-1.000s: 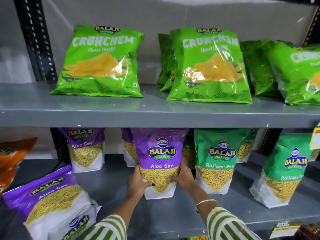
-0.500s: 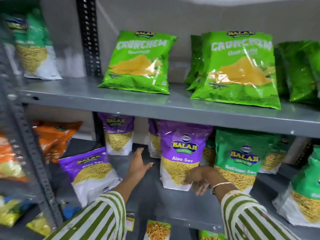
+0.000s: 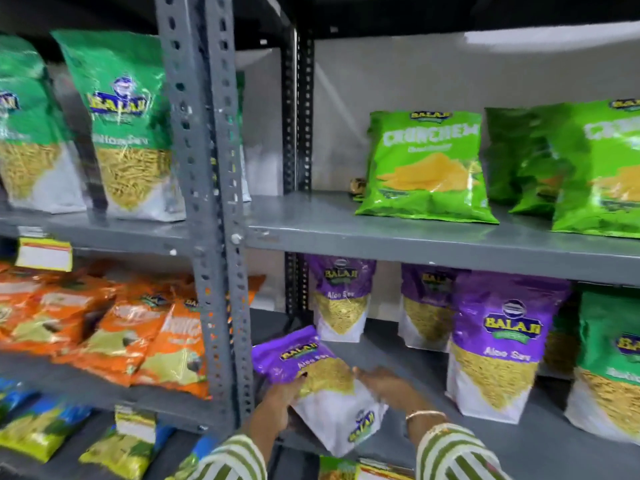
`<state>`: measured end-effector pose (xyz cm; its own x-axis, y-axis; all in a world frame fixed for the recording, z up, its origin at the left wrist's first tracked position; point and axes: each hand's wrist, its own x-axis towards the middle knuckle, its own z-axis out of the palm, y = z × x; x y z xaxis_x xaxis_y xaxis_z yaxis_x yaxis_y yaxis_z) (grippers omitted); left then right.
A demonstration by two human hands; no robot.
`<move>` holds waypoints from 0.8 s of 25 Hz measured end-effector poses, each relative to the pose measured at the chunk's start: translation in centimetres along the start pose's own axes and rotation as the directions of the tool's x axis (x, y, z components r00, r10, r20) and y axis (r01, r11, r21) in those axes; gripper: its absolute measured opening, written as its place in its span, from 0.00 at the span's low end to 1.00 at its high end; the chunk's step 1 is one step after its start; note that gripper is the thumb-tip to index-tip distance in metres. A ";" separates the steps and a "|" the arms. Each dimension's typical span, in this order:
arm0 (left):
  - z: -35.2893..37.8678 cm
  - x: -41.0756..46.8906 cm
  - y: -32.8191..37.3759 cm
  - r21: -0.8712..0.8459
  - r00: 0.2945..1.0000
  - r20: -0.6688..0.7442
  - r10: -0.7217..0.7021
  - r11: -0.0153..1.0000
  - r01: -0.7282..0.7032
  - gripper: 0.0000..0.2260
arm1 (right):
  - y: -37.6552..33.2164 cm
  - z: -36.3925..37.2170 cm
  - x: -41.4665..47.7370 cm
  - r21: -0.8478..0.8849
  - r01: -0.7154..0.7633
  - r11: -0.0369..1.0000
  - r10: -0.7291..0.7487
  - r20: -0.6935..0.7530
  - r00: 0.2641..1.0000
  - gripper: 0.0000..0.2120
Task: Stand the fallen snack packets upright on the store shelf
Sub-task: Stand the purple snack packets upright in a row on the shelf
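A purple Aloo Sev packet lies fallen and tilted at the left end of the lower grey shelf. My left hand grips its left side. My right hand rests on its right side. To the right a large purple Aloo Sev packet stands upright. Two more purple packets stand upright at the back of that shelf. A green Ratlami Sev packet stands at the far right.
Green Crunchem packets lean on the upper shelf. A perforated grey upright post borders the fallen packet on the left. Beyond it are orange packets and green sev packets.
The view has swung left. My hands left the upright purple packet and moved left onto the fallen purple packet at the shelf's left end.
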<state>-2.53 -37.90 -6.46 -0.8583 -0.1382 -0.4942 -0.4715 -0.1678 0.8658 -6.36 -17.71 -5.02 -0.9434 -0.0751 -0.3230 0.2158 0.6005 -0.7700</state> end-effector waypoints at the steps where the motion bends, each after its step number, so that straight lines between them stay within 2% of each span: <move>1: -0.4 0.9 0.0 -0.062 0.998 0.055 -0.040 0.997 0.043 0.05 | -0.3 0.7 0.3 -0.046 -0.038 0.998 0.038 0.002 0.999 0.22; 4: -0.5 1.8 0.2 -0.115 0.963 0.219 -0.154 0.976 0.183 0.07 | -1.0 0.6 0.3 -0.109 -0.177 0.978 0.182 0.038 0.983 0.22; 6: -0.6 2.4 -0.1 -0.130 0.946 0.284 -0.154 0.972 0.197 0.06 | 0.0 0.3 0.9 -0.078 -0.231 0.970 0.238 0.098 0.966 0.32; 9: -0.4 1.7 0.0 -0.080 0.941 0.322 -0.104 0.987 0.137 0.08 | 3.2 0.6 1.8 0.132 -0.294 0.947 0.258 0.233 0.938 0.48; 10: -0.2 1.1 0.3 -0.051 0.937 0.342 -0.068 0.995 0.090 0.08 | 2.5 0.6 0.4 0.195 -0.302 0.933 0.250 0.249 0.936 0.47; 11: -0.2 0.3 0.7 -0.042 0.930 0.366 -0.022 0.998 0.041 0.09 | 1.4 0.6 -1.6 0.250 -0.291 0.923 0.216 0.288 0.933 0.41; 12: -0.2 -0.2 1.3 -0.027 0.920 0.391 0.030 0.999 -0.021 0.10 | 0.3 0.4 -3.5 0.272 -0.263 0.926 0.176 0.308 0.935 0.30; 13: -0.2 -0.5 1.8 -0.018 0.905 0.417 0.085 0.996 -0.085 0.12 | -0.4 0.0 -4.8 0.299 -0.210 0.931 0.123 0.286 0.950 0.18; 14: -0.1 -0.9 2.4 -0.018 0.881 0.450 0.147 0.988 -0.156 0.14 | -1.0 -0.5 -5.8 0.320 -0.149 0.936 0.076 0.228 0.971 0.13; 17: 0.8 -2.1 4.3 -0.021 0.807 0.505 0.307 0.939 -0.344 0.23 | -1.7 -2.3 -7.1 0.377 0.025 0.926 -0.045 0.045 0.998 0.14; 18: 1.2 -2.3 4.8 -0.011 0.799 0.493 0.343 0.921 -0.388 0.24 | -1.8 -2.5 -7.1 0.372 0.108 0.922 -0.110 -0.015 0.994 0.19; 20: 2.1 -2.8 5.4 0.007 0.801 0.448 0.396 0.895 -0.447 0.27 | -0.9 -2.9 -6.5 0.322 0.228 0.919 -0.194 -0.134 0.972 0.42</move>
<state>-3.13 -36.34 -0.29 -0.9653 0.2604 -0.0175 -0.0400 -0.0817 0.9959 -1.13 -15.50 -0.62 -0.9924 -0.0824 -0.0910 0.0648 0.2784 -0.9583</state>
